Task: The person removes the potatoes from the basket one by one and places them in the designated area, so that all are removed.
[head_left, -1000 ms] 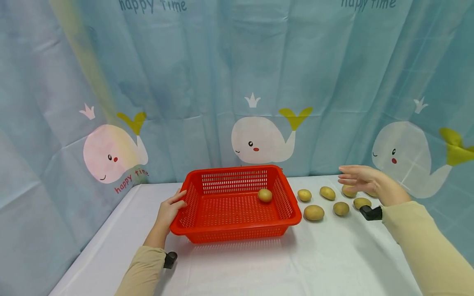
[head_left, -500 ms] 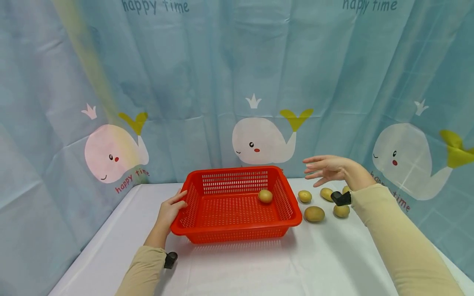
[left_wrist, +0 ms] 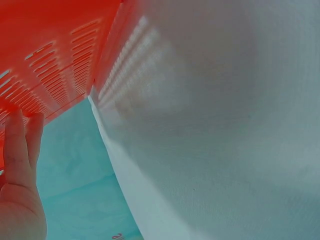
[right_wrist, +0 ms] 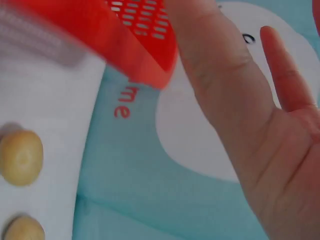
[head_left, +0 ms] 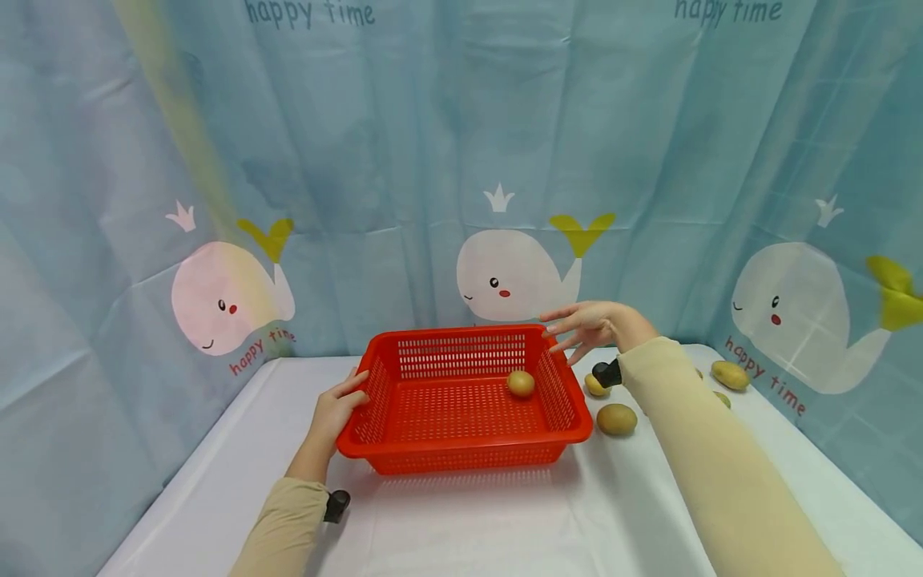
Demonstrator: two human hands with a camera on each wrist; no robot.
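A red plastic basket (head_left: 461, 440) with slotted walls stands on the white-covered table, with one potato (head_left: 521, 384) inside near its right wall. My left hand (head_left: 334, 413) holds the basket's left rim; in the left wrist view two of its digits (left_wrist: 17, 150) lie against the outer wall. Above the far right corner of the basket, my right hand (head_left: 590, 324) hovers with spread fingers and nothing in it. Right of the basket lie a potato (head_left: 616, 419) and another potato (head_left: 597, 386), partly hidden by the right wrist's black camera.
Farther right is a potato (head_left: 731, 375), with bits of others showing past the right sleeve (head_left: 707, 449). Two potatoes appear in the right wrist view, one potato (right_wrist: 21, 157) above the other. A blue whale-print curtain (head_left: 404, 264) hangs behind the table.
My right hand has moved left from above the potatoes to the basket's far right corner, staying empty. The left hand has kept its place on the rim.
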